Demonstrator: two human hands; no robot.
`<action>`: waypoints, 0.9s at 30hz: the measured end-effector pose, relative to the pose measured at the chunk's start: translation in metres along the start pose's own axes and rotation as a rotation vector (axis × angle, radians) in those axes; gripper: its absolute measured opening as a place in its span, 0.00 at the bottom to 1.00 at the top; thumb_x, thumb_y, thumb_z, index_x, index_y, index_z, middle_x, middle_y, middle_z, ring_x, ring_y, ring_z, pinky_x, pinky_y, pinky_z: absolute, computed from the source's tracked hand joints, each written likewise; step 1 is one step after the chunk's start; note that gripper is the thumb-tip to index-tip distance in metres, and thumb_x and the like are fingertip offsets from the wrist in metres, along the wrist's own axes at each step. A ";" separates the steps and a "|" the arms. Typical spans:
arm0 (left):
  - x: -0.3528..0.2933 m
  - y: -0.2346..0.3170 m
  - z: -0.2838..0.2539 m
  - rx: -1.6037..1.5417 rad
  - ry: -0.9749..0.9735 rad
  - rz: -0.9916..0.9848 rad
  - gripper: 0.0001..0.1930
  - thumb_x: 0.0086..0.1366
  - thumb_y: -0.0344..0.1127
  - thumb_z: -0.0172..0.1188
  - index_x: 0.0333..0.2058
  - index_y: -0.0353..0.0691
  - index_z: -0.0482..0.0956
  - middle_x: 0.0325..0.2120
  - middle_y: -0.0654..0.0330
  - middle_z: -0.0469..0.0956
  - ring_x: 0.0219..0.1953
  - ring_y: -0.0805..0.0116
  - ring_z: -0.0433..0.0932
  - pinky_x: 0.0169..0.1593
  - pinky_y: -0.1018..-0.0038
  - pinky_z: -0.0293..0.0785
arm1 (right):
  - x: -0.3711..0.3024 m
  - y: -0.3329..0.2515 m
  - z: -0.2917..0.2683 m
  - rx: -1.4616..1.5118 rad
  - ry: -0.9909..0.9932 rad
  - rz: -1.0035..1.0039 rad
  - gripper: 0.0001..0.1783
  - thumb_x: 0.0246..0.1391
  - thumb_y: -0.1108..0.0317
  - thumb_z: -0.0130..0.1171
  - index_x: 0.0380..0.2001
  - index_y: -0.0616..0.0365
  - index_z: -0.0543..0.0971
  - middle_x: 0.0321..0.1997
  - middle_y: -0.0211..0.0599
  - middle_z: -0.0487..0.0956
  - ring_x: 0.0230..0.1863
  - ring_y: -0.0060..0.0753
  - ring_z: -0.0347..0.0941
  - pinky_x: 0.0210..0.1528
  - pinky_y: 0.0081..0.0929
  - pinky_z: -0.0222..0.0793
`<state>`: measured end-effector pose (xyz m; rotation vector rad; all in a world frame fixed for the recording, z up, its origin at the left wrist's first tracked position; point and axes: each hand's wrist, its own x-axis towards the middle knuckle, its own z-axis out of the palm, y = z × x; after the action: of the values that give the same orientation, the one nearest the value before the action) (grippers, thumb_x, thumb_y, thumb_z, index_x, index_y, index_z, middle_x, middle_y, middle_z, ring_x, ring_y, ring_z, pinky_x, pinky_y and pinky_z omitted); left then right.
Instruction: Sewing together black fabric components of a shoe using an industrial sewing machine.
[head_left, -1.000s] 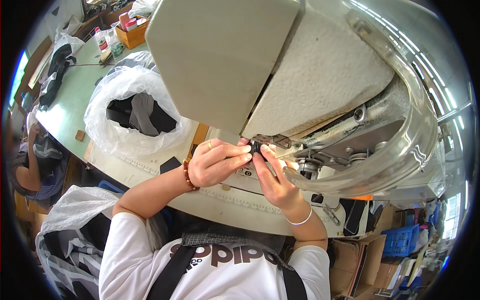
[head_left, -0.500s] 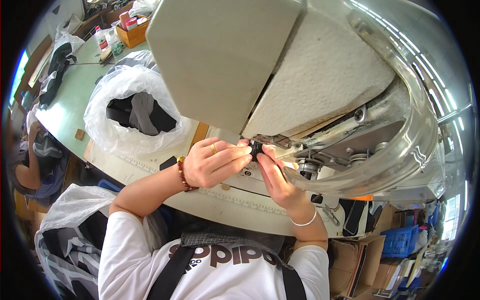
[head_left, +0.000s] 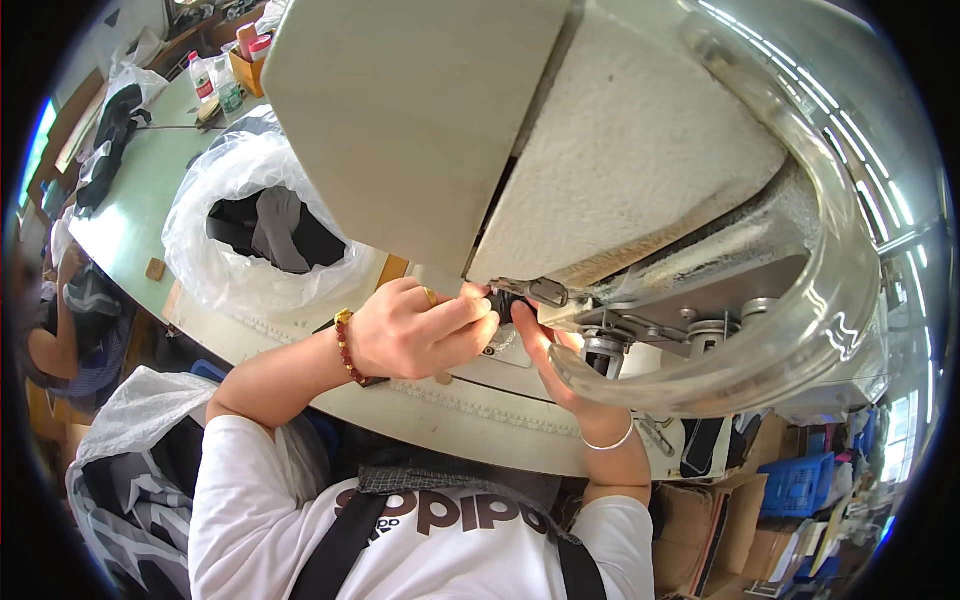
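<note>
A large pale sewing machine fills the upper middle, its head leaning over my hands. Just below the needle area, a small black piece, which looks like cloth, lies between my fingertips; most of it is hidden. My left hand, with a gold ring and a beaded bracelet, is closed, its fingers curled and pinching at the piece's left side. From the right, my right hand has its fingertips pressed to the piece, partly behind the machine's clear curved guard. Metal thread-tension parts sit just above that hand.
Left of the machine, a white plastic bag holds black and grey cloth pieces. Bottles and a wooden box stand farther back on the green table. Cardboard boxes and a blue basket are at right. Another person sits far left.
The machine now looks larger and sits farther left in view. My left fingers have curled in more, and the black piece is tucked farther under the machine head, showing less.
</note>
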<state>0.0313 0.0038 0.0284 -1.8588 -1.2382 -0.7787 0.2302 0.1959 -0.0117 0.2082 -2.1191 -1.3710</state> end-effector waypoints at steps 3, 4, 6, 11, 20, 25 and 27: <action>-0.002 -0.004 0.006 -0.039 0.040 -0.023 0.14 0.48 0.29 0.70 0.37 0.39 0.86 0.32 0.63 0.78 0.29 0.72 0.78 0.30 0.75 0.77 | -0.011 -0.015 0.021 -0.054 -0.048 -0.013 0.23 0.71 0.69 0.52 0.66 0.61 0.76 0.70 0.32 0.76 0.69 0.28 0.72 0.75 0.30 0.63; -0.002 -0.005 0.007 -0.062 0.041 -0.047 0.15 0.48 0.29 0.70 0.38 0.39 0.86 0.32 0.64 0.77 0.30 0.71 0.78 0.31 0.74 0.78 | -0.013 -0.018 0.024 0.241 -0.062 0.108 0.24 0.73 0.68 0.49 0.68 0.61 0.73 0.72 0.33 0.74 0.71 0.28 0.70 0.76 0.30 0.61; -0.003 -0.005 0.009 -0.098 0.043 -0.088 0.16 0.47 0.30 0.71 0.38 0.40 0.87 0.32 0.65 0.77 0.32 0.70 0.79 0.33 0.73 0.78 | -0.016 -0.027 0.020 1.774 -0.167 0.668 0.26 0.75 0.67 0.44 0.72 0.62 0.67 0.75 0.33 0.70 0.74 0.27 0.67 0.77 0.31 0.57; -0.005 -0.002 0.009 -0.149 0.037 -0.176 0.15 0.49 0.29 0.72 0.39 0.41 0.88 0.34 0.66 0.78 0.33 0.69 0.79 0.33 0.71 0.78 | -0.025 -0.029 0.021 0.645 -0.109 0.242 0.28 0.76 0.69 0.37 0.75 0.67 0.60 0.78 0.38 0.67 0.74 0.27 0.66 0.77 0.26 0.52; -0.014 0.005 0.015 -0.332 0.055 -0.408 0.13 0.52 0.27 0.76 0.39 0.43 0.89 0.32 0.66 0.82 0.32 0.66 0.79 0.33 0.72 0.76 | -0.043 -0.044 0.034 -1.087 -0.127 -0.369 0.35 0.74 0.60 0.41 0.78 0.67 0.53 0.76 0.28 0.67 0.51 0.25 0.67 0.55 0.22 0.69; -0.018 0.007 0.013 -0.286 0.064 -0.386 0.14 0.51 0.25 0.76 0.38 0.41 0.88 0.34 0.61 0.84 0.32 0.65 0.81 0.32 0.72 0.75 | -0.020 -0.036 0.035 -0.720 0.140 0.137 0.53 0.69 0.29 0.38 0.75 0.70 0.57 0.75 0.59 0.62 0.77 0.54 0.52 0.76 0.48 0.57; -0.017 0.005 0.010 -0.289 0.056 -0.344 0.14 0.50 0.25 0.75 0.38 0.40 0.88 0.36 0.60 0.84 0.33 0.65 0.81 0.31 0.73 0.75 | -0.019 -0.039 0.037 -0.701 0.186 0.196 0.56 0.68 0.24 0.37 0.72 0.72 0.61 0.73 0.64 0.64 0.79 0.59 0.50 0.79 0.52 0.54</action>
<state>0.0313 0.0030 0.0080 -1.8532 -1.4941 -1.2434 0.2173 0.2149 -0.0641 -0.1474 -1.3640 -1.7930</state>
